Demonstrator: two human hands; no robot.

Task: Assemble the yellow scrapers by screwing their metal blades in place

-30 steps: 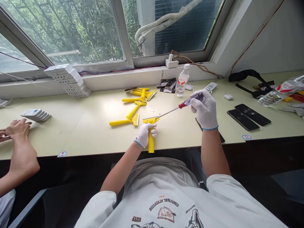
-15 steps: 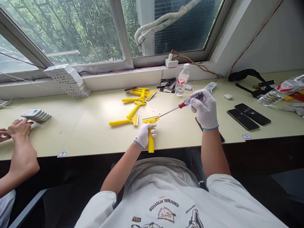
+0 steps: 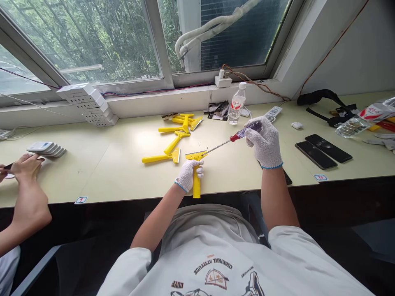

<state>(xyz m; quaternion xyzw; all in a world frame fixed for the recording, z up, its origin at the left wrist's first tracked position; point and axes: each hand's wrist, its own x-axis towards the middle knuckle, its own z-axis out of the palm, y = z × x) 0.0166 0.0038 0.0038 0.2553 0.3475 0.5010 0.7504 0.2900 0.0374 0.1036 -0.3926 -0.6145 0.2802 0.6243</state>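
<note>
1. The yellow scraper (image 3: 196,185) stands up in the person's grip, near the front edge of the desk. Its wide head is at the top, and I can see no metal blade on it.
2. The left hand (image 3: 187,175), in a white cloth glove, is closed around the scraper's handle.
3. The right hand (image 3: 264,144), also gloved, is closed around a screwdriver (image 3: 247,130) with a red and clear handle. Its thin metal rod reaches across, and the tip meets the scraper's head.
4. So far, one scraper is in the hands. The other yellow scrapers (image 3: 160,158) lie apart on the desk, not touched, and at least two show a metal blade.
5. Tiny specks lie on the desk near the scraper's head. They are too small to tell what they are.
6. A water bottle (image 3: 236,105) stands upright by the window ledge, with clear liquid inside. A second bottle (image 3: 367,119) lies on its side at the far right.
7. Another person's hand (image 3: 26,166) rests at the left, holding a thin dark thing (image 3: 8,166), beside a stack of flat white pieces (image 3: 46,150).
</note>
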